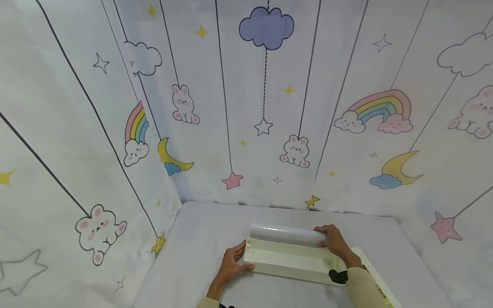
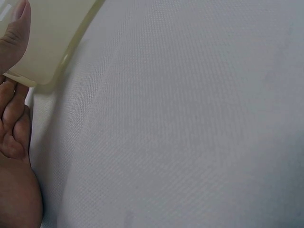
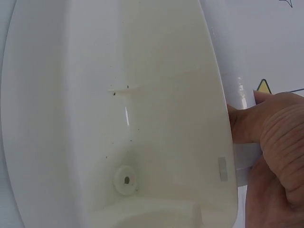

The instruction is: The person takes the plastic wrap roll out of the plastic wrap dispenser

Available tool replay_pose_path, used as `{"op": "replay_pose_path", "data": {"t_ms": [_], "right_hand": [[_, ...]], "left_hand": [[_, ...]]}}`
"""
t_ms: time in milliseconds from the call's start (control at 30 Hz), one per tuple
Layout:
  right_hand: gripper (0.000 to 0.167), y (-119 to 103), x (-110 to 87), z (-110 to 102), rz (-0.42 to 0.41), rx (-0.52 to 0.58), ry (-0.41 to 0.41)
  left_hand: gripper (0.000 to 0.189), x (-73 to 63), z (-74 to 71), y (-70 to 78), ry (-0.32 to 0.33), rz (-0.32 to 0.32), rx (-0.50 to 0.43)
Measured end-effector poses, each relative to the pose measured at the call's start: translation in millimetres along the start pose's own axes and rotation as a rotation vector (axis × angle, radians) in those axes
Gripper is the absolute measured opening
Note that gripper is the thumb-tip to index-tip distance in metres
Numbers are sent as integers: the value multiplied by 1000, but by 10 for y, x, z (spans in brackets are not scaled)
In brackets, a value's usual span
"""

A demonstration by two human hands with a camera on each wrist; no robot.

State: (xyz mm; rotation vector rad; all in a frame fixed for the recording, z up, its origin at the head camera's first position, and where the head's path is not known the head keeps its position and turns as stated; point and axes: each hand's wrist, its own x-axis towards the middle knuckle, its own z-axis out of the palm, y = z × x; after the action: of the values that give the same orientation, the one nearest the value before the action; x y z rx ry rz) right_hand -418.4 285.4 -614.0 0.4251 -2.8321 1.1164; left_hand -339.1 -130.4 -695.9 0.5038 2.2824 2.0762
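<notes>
A long cream plastic box (image 1: 292, 273), open at the top, lies across the white table. My left hand (image 1: 230, 264) grips its left end, with the thumb along the front wall; the left wrist view catches only the box's corner (image 2: 54, 35) and part of that hand. Behind the box's back wall lies a shiny roll of clear film (image 1: 281, 234). At the roll's right end my right hand (image 1: 336, 243) holds it, thumb on the box side. Seen from the right wrist, the box's inside (image 3: 95, 57) has a small round boss with a hole; some of the fingers are hidden.
A long cream piece with a green strip (image 1: 379, 280), perhaps a lid, lies right of the box, partly under my right forearm. Cloth printed with clouds, rabbits and stars (image 1: 246, 107) hangs behind the table's back edge and at both sides.
</notes>
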Motion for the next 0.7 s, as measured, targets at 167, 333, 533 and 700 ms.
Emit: {"op": "replay_pose_path", "data": {"t_ms": [167,333,533,700], "right_hand": [[52,26,0,2,0,-8,6],[52,31,30,8,-3,-14,6],[51,28,32,32,7,-19,-2],[51,18,45,40,-1,-22,-4]], "left_hand": [[100,-2,9,1,-4,11,18],[102,14,-5,-3,-4,12,3],[104,20,-23,-88,-10,6,-12],[106,30,-27,-143,-5,6,-34]]}}
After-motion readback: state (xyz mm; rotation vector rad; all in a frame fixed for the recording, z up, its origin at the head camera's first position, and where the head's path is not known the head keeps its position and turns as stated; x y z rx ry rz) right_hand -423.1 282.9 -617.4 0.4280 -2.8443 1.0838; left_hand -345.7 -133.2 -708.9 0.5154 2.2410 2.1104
